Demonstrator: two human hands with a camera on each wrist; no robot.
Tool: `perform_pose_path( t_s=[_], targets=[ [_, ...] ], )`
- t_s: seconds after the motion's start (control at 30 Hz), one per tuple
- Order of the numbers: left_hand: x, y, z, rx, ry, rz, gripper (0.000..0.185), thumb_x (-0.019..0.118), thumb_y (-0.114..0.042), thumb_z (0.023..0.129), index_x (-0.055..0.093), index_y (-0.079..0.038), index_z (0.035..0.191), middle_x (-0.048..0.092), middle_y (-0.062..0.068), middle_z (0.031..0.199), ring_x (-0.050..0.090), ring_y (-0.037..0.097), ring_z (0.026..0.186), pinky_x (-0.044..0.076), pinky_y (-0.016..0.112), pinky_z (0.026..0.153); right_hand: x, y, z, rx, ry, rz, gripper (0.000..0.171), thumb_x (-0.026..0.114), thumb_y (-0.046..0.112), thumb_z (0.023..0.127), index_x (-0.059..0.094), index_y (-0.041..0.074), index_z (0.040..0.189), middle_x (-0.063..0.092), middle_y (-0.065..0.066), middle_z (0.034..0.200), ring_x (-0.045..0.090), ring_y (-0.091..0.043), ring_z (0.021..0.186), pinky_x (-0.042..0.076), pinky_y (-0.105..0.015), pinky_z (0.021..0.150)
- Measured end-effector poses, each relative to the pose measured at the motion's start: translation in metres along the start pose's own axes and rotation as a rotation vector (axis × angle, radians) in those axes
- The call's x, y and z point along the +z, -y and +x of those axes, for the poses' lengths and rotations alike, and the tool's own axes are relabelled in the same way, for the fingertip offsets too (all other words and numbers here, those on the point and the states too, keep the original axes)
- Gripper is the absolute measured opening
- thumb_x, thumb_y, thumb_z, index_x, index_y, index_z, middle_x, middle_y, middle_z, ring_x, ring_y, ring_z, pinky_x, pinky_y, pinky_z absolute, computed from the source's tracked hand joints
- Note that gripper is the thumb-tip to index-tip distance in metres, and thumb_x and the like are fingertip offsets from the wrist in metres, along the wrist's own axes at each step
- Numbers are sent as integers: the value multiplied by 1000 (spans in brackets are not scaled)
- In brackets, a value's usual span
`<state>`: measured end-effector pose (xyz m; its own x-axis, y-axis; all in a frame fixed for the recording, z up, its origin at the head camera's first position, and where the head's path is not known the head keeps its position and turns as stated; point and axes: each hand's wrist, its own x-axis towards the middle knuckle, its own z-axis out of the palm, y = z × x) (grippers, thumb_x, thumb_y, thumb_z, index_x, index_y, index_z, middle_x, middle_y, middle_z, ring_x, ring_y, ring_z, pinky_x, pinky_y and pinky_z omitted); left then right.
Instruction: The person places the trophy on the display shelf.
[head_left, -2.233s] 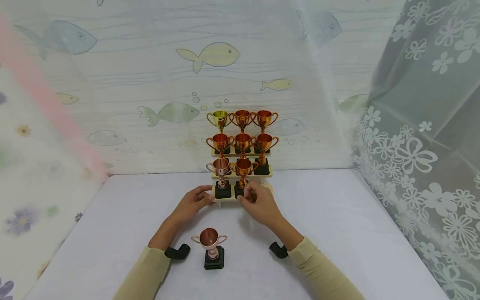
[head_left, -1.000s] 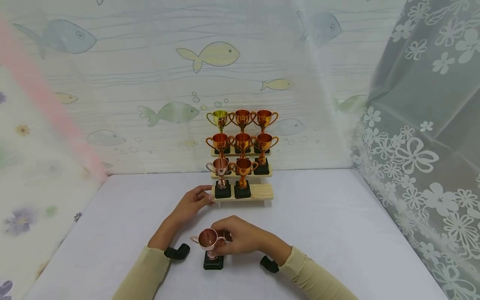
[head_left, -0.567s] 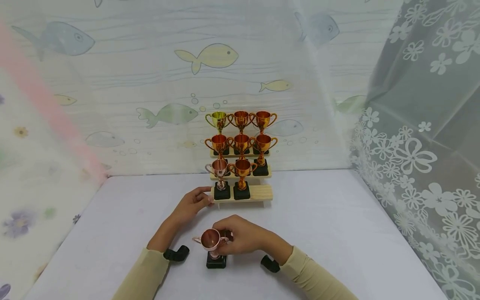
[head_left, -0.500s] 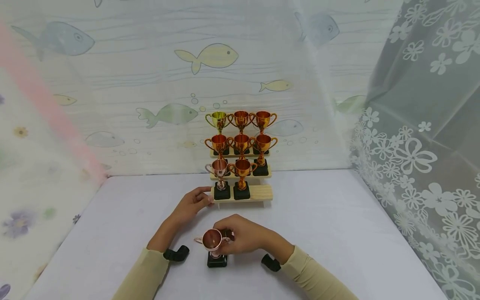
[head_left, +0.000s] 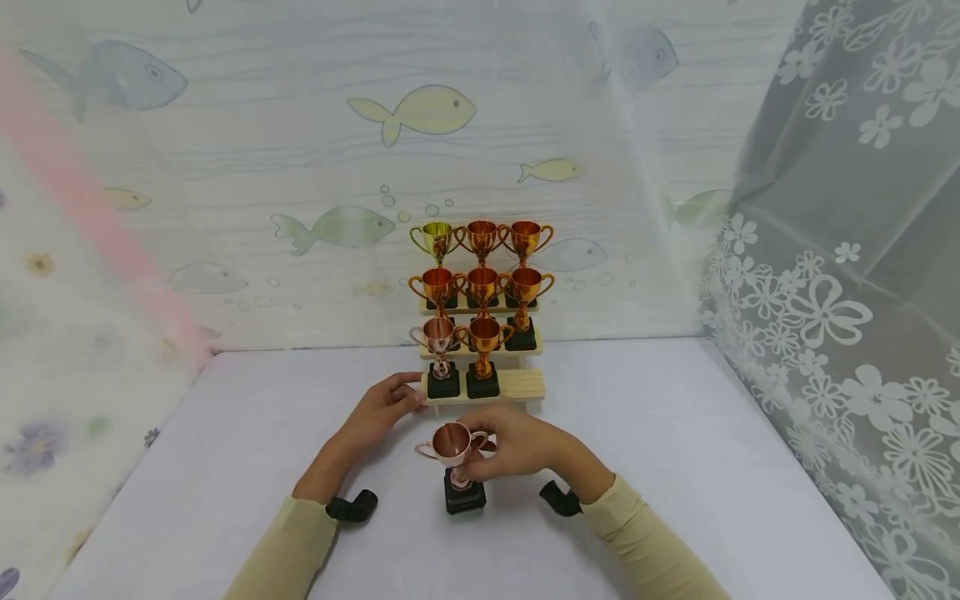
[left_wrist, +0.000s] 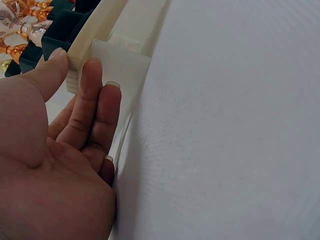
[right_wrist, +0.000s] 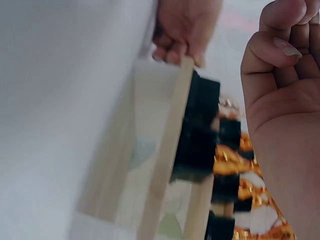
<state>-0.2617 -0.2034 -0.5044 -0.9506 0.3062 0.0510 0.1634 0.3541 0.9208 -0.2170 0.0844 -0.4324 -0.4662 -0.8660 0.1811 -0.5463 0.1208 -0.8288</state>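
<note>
My right hand (head_left: 521, 442) pinches a small rose-gold trophy (head_left: 452, 443) by its stem and one handle. The trophy has a black base and tilts slightly, in front of a tiered wooden stand (head_left: 522, 384). My left hand (head_left: 381, 412) holds the left end of the stand's lowest step; in the left wrist view the thumb (left_wrist: 52, 72) lies on top with fingers below. On that step stand another rose-gold trophy (head_left: 438, 336) and an orange-gold trophy (head_left: 483, 335), with bare wood at the right. In the right wrist view the held trophy is out of sight.
Several orange-gold trophies (head_left: 527, 286) and one yellow-gold trophy (head_left: 437, 239) fill the two upper steps. The stand is on a white-covered table (head_left: 637, 467). Behind hangs a fish-patterned curtain (head_left: 315, 142); a flowered lace curtain (head_left: 847, 308) hangs at the right.
My right hand left the orange-gold trophy on the lowest step, took hold of the front rose-gold trophy, and has moved it up and right towards the stand. The left hand has stayed put.
</note>
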Motion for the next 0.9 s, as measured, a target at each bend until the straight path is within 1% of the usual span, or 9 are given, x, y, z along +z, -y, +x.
perform_pose_path(
  t_s=[0.07,0.2,0.33,0.43,0.53,0.73,0.9],
  targets=[
    [0,-1,0,-2,4,-10,49,64,-27,109,52,-5,152,75,9,105,68,16,101,46,25,84,-7,2,-3,3,-23,0,19,84,16,91,77,15,108,68,9,91,55,-5,80,50,-32,70],
    [-1,-2,0,16,21,-31,49,63,-21,109,50,-2,152,75,12,106,69,18,102,48,23,93,-19,5,-9,22,-70,-5,20,83,15,90,77,14,109,70,9,91,56,-7,81,53,-36,71],
    [-1,-1,1,16,25,-49,48,64,-19,109,51,-4,152,74,12,106,69,17,102,49,23,93,-29,5,-15,27,-124,-18,21,81,11,89,77,13,109,70,9,92,57,-9,83,53,-32,71],
    [-1,-1,1,12,28,-63,47,63,-19,109,52,-4,152,74,12,107,69,17,102,49,24,92,-35,3,-19,20,-152,-6,22,79,5,89,77,11,109,71,8,92,56,-9,81,49,-29,68],
    [-1,-1,1,5,28,-61,48,63,-19,109,51,-4,152,74,11,107,69,18,103,49,24,92,-41,1,-23,18,-175,4,23,77,0,89,77,9,109,71,5,90,55,-10,77,45,-28,65],
    [-1,-1,0,-12,27,-55,50,65,-22,108,51,-5,153,75,9,107,69,18,105,48,24,94,-51,-2,-30,29,-236,-36,22,77,0,91,77,10,110,69,4,90,53,-12,75,42,-28,64],
    [-1,1,2,-17,24,-59,48,65,-22,108,52,-6,152,75,9,106,69,19,104,48,24,93,-58,-2,-36,54,-282,-28,15,76,-2,91,76,0,105,68,3,88,54,-12,76,45,-28,67]
  ],
)
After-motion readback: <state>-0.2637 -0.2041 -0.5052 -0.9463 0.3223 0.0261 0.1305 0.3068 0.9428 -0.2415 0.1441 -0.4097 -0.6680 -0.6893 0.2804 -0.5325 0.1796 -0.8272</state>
